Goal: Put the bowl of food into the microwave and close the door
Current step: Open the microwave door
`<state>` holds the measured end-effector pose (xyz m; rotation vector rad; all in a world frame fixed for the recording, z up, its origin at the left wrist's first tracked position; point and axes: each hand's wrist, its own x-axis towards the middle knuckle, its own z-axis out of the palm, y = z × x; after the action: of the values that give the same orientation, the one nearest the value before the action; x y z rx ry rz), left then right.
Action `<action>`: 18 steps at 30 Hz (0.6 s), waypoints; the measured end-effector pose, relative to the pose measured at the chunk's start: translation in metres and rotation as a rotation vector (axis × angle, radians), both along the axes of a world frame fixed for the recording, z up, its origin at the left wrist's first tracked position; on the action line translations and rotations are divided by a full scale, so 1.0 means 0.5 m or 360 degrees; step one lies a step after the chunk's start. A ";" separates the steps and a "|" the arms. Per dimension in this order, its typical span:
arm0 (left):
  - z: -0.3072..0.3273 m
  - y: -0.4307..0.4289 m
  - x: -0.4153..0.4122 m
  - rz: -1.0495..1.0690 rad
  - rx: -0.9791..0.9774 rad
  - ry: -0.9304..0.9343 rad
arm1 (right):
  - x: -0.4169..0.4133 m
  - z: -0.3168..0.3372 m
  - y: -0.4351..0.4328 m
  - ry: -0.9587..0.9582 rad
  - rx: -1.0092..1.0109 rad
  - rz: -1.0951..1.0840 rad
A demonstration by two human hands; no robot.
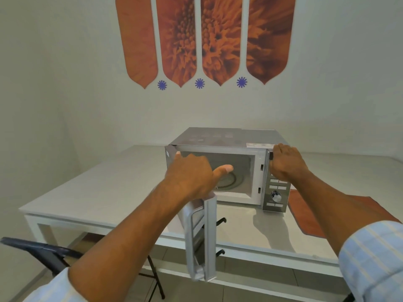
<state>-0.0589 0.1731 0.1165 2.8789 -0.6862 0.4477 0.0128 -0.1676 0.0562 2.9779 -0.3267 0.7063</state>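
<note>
White table (104, 192) fills mid-frame, microwave (226, 171) at centre, its door (202, 240) swung wide toward lower centre. Left hand (192, 177) grips the door's top edge, thumb out; right hand (285, 162) curls over the upper right corner, bracing — good, keep it steady. Bowl — nowhere in frame; cavity's empty.

The left hand (192, 177) hides the door's (202, 240) top edge; no bowl shows.

White surface (104, 188) against the wall, on white legs. Directly on it: silver microwave (220, 138) toward the back, door (202, 240) swung open past the front edge, and orange mat (305, 216) just beside its right side.
</note>
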 end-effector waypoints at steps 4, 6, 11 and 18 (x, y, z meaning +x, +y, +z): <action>0.000 0.049 -0.009 0.0096 0.0014 0.0026 | -0.005 -0.001 0.007 0.0027 0.0014 -0.0029; -0.001 0.072 -0.012 0.0137 0.0044 0.0007 | -0.007 -0.001 0.008 0.0024 0.0011 -0.0031; 0.011 0.121 -0.017 0.0321 0.0096 0.0035 | -0.010 0.000 0.010 0.0013 0.0026 -0.0031; 0.004 0.164 -0.012 0.0442 0.0117 -0.0012 | -0.012 0.000 0.007 0.0004 0.0023 -0.0019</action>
<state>-0.0649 0.2552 0.1184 3.0560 -0.3083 0.4761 0.0070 -0.1642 0.0560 2.9876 -0.3510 0.7020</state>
